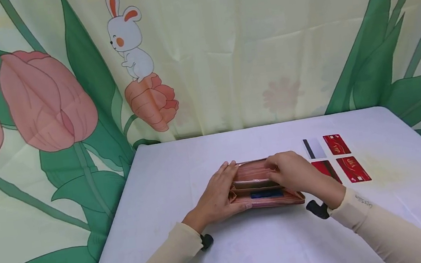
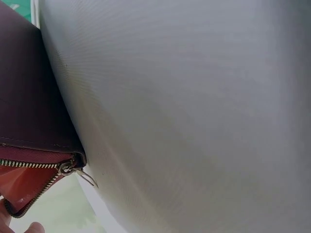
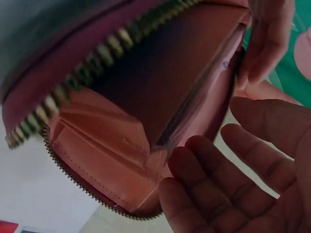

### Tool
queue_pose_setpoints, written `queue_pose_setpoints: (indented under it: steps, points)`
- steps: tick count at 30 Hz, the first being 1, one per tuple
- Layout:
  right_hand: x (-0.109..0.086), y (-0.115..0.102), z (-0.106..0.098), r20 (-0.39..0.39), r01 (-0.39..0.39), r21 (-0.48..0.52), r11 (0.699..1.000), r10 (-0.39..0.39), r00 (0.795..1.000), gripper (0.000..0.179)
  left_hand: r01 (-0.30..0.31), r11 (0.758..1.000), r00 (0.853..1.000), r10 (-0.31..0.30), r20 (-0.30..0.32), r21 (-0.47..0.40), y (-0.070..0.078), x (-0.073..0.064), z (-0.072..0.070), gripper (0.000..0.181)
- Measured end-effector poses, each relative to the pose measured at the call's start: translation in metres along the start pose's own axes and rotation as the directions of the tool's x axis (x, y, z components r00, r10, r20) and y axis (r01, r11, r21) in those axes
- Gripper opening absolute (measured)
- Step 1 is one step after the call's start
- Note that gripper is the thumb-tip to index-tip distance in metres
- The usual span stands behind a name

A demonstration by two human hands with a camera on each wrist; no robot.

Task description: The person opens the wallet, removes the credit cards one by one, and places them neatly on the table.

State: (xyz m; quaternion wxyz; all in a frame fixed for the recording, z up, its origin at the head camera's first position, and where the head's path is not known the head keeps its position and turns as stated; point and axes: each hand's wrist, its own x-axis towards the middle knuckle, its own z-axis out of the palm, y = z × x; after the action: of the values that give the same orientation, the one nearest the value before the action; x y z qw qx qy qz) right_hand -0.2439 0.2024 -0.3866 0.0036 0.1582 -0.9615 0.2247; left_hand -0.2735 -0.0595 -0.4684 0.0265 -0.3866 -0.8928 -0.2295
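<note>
A pink zip-around wallet (image 1: 278, 202) lies spread on the table, showing its card slots and folded compartments. A dark blue card (image 1: 267, 194) sticks out of a slot in its near panel. My left hand (image 1: 218, 194) grips the wallet's left side, thumb at the near edge and fingers at the far edge. My right hand (image 1: 294, 171) is at the far panel's right side. In the right wrist view its loosely bent fingers (image 3: 209, 170) lie beside the inner zipped pocket (image 3: 194, 107), thumb apart, with nothing seen between them. The left wrist view shows the wallet's dark outside (image 2: 34, 92).
To the right of the wallet lie several cards: a white one with a black stripe (image 1: 314, 148), two red ones with print, the far one (image 1: 337, 144) and the near one (image 1: 353, 169), and a red striped card (image 1: 325, 170) partly behind my right hand. A printed curtain (image 1: 233, 58) hangs behind the table (image 1: 248, 249).
</note>
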Motion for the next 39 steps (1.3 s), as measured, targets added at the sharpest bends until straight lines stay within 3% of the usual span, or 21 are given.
queue_pose_setpoints:
  steps: [10,16,21,30,39]
  points:
    - [-0.002,-0.005,0.017,-0.013,0.161,-0.090,0.983,-0.163,0.987,0.009,-0.016,1.000,1.000,0.016,-0.003,0.017,0.002,0.000,-0.001,0.109]
    - [-0.004,-0.006,0.023,-0.011,0.233,-0.200,0.952,-0.240,0.971,0.013,-0.026,0.999,1.000,0.026,-0.012,0.021,0.000,-0.001,0.000,0.109]
    - [-0.003,-0.007,0.027,0.020,0.294,-0.232,0.927,-0.297,0.955,0.016,-0.027,0.999,1.000,0.028,-0.015,0.031,0.000,-0.001,0.000,0.109]
    - [-0.002,-0.011,0.033,0.095,0.292,-0.334,0.896,-0.276,0.956,0.014,-0.023,0.999,1.000,0.023,-0.005,0.032,0.000,-0.001,-0.001,0.108]
    - [0.000,-0.009,0.042,0.111,0.308,-0.332,0.892,-0.287,0.951,0.009,-0.056,0.997,0.998,0.058,-0.031,0.049,0.000,-0.002,0.000,0.108]
